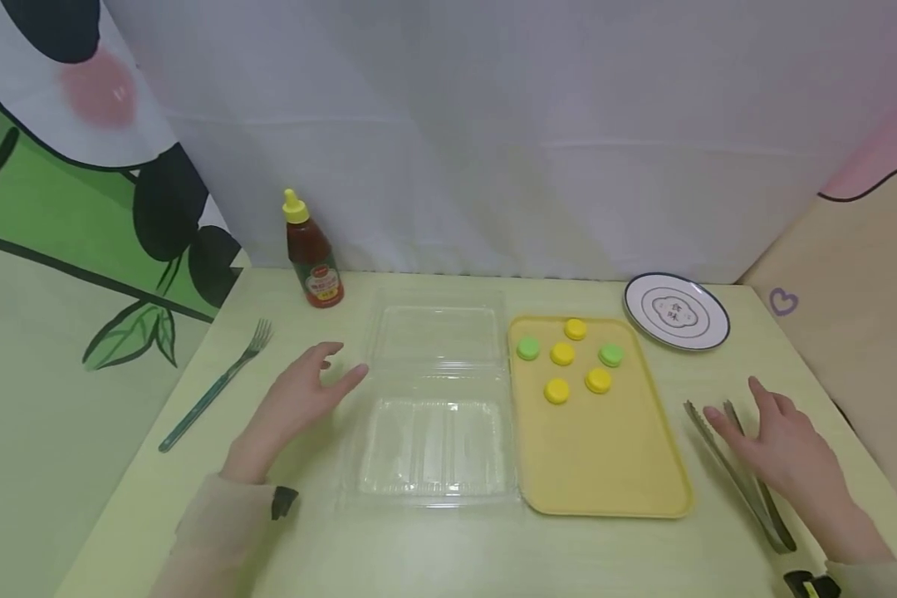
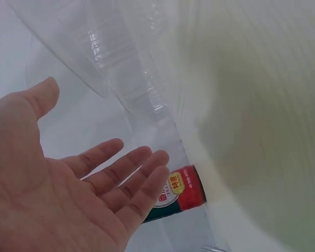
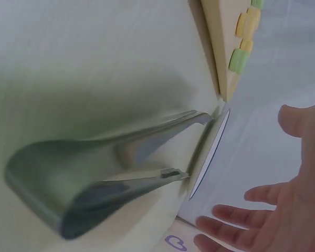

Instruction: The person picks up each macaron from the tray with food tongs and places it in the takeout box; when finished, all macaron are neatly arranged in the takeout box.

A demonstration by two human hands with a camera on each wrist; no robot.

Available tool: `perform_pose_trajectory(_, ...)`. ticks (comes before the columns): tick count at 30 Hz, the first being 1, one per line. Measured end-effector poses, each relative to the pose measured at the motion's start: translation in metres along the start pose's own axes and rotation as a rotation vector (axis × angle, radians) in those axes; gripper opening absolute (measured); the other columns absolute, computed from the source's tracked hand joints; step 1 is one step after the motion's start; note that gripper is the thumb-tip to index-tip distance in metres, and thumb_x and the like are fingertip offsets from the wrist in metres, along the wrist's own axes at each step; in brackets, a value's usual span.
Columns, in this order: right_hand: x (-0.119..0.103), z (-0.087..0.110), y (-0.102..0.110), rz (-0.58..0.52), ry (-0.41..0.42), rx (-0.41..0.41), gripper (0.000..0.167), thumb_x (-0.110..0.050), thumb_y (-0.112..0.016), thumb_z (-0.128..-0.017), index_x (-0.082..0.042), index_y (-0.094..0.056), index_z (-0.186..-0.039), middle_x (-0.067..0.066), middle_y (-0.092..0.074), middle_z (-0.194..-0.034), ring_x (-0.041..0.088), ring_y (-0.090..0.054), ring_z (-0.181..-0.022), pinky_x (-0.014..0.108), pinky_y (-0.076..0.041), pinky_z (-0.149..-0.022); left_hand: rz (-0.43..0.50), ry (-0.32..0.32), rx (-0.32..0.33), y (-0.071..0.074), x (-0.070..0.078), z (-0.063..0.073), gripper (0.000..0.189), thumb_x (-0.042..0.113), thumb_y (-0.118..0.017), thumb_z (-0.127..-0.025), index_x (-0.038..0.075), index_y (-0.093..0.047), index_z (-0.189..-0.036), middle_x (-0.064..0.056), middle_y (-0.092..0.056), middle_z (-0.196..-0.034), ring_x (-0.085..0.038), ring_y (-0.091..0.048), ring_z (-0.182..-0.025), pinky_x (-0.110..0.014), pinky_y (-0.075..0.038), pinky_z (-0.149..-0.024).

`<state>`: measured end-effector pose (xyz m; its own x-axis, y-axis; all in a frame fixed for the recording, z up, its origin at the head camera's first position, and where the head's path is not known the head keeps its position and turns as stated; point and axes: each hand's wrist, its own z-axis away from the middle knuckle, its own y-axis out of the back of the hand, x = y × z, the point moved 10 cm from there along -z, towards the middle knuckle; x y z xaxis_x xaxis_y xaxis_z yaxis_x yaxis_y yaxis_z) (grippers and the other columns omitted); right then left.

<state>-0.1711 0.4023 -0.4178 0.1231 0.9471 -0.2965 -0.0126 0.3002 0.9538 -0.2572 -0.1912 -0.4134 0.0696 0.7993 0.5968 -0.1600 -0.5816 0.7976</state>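
Observation:
My left hand [image 1: 293, 399] hovers beside a clear plastic clamshell box [image 1: 438, 440], its fingers apart and nothing in them. The box lies unfolded, lid toward the back. In the left wrist view the left palm [image 2: 47, 194] shows bare, with a sauce bottle [image 2: 181, 191] beyond the fingertips. Above metal tongs [image 1: 747, 482] my right hand [image 1: 788, 444] is held with spread fingers, gripping nothing. The tongs lie on the table, their tips apart, also seen in the right wrist view. Between the hands, a yellow tray [image 1: 605, 465] bears several yellow discs [image 1: 556, 391] and two green discs [image 1: 610, 355].
A fork [image 1: 213, 394] with a green handle lies at the left. The red sauce bottle with a yellow cap [image 1: 295, 208] stands at the back left. At the back right is a white plate [image 1: 676, 311] with a dark rim. A white cloth wall [image 1: 478, 149] closes off the back.

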Motion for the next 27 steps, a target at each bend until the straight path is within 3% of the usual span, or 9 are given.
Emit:
perform_pose_trajectory(4,0.01,0.004,-0.008,0.018,-0.043,-0.06,0.099,-0.063,-0.047,-0.097,0.017,-0.017,-0.148,0.048,-0.032,-0.13,0.066,-0.045,-0.105,0.071,-0.041,-0.07,0.11,0.025,-0.029,-0.004,-0.006,-0.003,0.08,0.063,-0.055,-0.094,0.002,-0.043,-0.144,-0.02,-0.052,-0.141,-0.038,-0.053,-0.122,-0.052,-0.048,-0.093)
perform_pose_trajectory(9,0.015,0.012,-0.017,-0.013,-0.055,-0.121,0.099,-0.063,-0.049,-0.097,0.023,-0.025,-0.139,0.042,-0.042,-0.116,0.052,-0.058,-0.091,0.061,-0.045,-0.068,0.192,0.055,-0.106,-0.012,-0.008,-0.005,0.072,0.054,-0.06,-0.096,-0.001,-0.046,-0.141,-0.021,-0.057,-0.133,-0.037,-0.056,-0.118,-0.048,-0.05,-0.091)
perform_pose_trajectory(12,0.018,0.017,-0.02,-0.021,-0.055,-0.118,0.096,-0.061,-0.052,-0.096,0.024,-0.03,-0.134,0.037,-0.048,-0.108,0.046,-0.059,-0.087,0.058,-0.046,-0.067,0.222,0.062,-0.142,-0.017,-0.008,-0.006,0.07,0.051,-0.061,-0.096,-0.003,-0.048,-0.139,-0.022,-0.058,-0.13,-0.036,-0.057,-0.115,-0.045,-0.052,-0.089)
perform_pose_trajectory(22,0.025,0.025,-0.03,-0.03,-0.066,-0.116,0.087,-0.057,-0.059,-0.094,0.024,-0.042,-0.123,0.032,-0.057,-0.098,0.047,-0.059,-0.088,0.059,-0.045,-0.073,0.354,0.036,-0.187,-0.022,-0.012,-0.009,0.055,0.037,-0.065,-0.098,-0.006,-0.055,-0.129,-0.02,-0.062,-0.116,-0.026,-0.066,-0.095,-0.039,-0.054,-0.081)
perform_pose_trajectory(27,0.025,0.029,-0.032,-0.045,-0.058,-0.107,0.082,-0.054,-0.063,-0.092,0.022,-0.046,-0.118,0.023,-0.06,-0.091,0.039,-0.06,-0.083,0.051,-0.048,-0.068,0.394,0.051,-0.2,-0.026,-0.016,-0.01,0.049,0.034,-0.065,-0.098,-0.006,-0.058,-0.124,-0.016,-0.065,-0.107,-0.022,-0.065,-0.089,-0.035,-0.054,-0.081)
